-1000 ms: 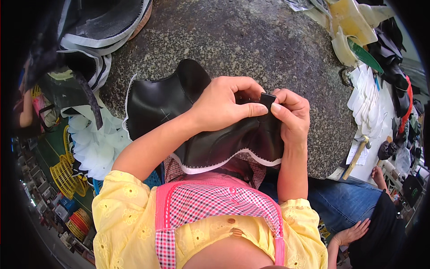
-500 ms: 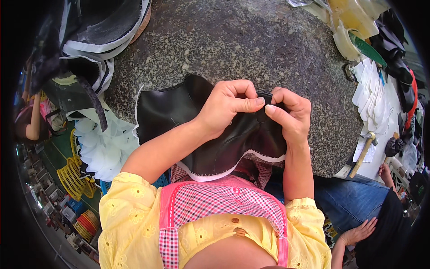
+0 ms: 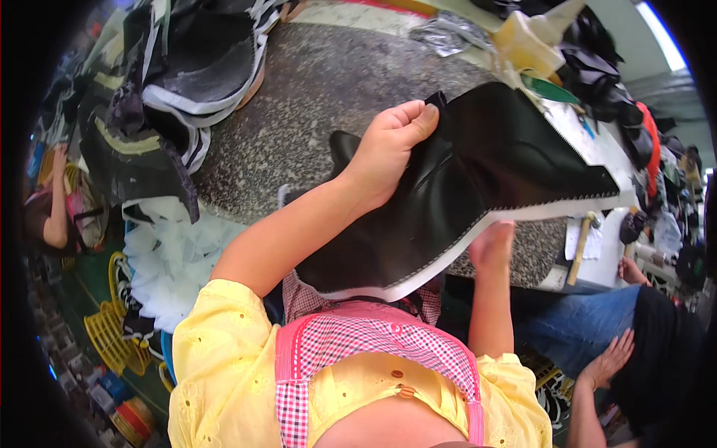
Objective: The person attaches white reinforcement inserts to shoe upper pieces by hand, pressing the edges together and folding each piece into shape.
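Note:
A black leather boot upper (image 3: 515, 142) with a white zigzag-stitched edge spreads across the space in front of my apron. My left hand (image 3: 385, 153) grips it near the top of its middle, thumb over the curled fingers and a short folded bit of black sticking out above. Under the right-hand part of the leather is my right hand (image 3: 493, 246); only its heel and wrist show, and the fingers are hidden behind the piece. The upper is lifted and opened out, its right corner reaching out over the right side of the stone-topped table (image 3: 299, 82).
Stacked black uppers with white edges (image 3: 202, 97) lie at the left, above a bundle of white sheet pieces (image 3: 168, 254). At the right are a hammer (image 3: 580, 250) and a red strip (image 3: 648, 149). A co-worker's hand (image 3: 606, 364) rests beside denim-clad legs. Yellow baskets (image 3: 112, 336) stand lower left.
Both hands were pinching the upper together at its top. My right hand has let go there and moved down beneath it, and the leather's right side has swung out to the right.

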{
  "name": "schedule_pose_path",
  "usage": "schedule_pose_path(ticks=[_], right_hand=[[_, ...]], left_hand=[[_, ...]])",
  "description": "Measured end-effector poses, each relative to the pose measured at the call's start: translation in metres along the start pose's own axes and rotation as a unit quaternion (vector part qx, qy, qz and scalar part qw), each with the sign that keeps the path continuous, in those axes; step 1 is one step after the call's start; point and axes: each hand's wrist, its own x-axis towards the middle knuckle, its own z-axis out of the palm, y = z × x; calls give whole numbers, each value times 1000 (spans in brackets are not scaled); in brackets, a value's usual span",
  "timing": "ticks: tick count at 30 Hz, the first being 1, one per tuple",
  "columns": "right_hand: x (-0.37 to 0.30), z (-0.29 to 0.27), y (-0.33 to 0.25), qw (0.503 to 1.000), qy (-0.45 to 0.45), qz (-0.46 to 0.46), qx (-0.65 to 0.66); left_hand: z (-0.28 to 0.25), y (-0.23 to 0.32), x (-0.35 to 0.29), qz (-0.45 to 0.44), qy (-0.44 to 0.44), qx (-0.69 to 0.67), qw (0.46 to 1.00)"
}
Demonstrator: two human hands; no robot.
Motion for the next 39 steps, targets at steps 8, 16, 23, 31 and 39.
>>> schedule_pose_path(ticks=[8,16,23,31,39], right_hand=[[-20,175,-143,435,-199,-590,-651],[-13,52,33,439,-408,-239,-764],[134,-52,-167,628,122,-518,-568],[184,-118,-236,450,209,-267,-826],[214,-207,-287,902,323,-269,-97]], left_hand=[[8,127,15,434,79,260,859],[16,26,-81,345,-151,697,609],[-39,-37,-78,105,-168,858,474],[-15,-25,-76,78,-136,860,485],[63,-31,5,264,-245,725,587]])
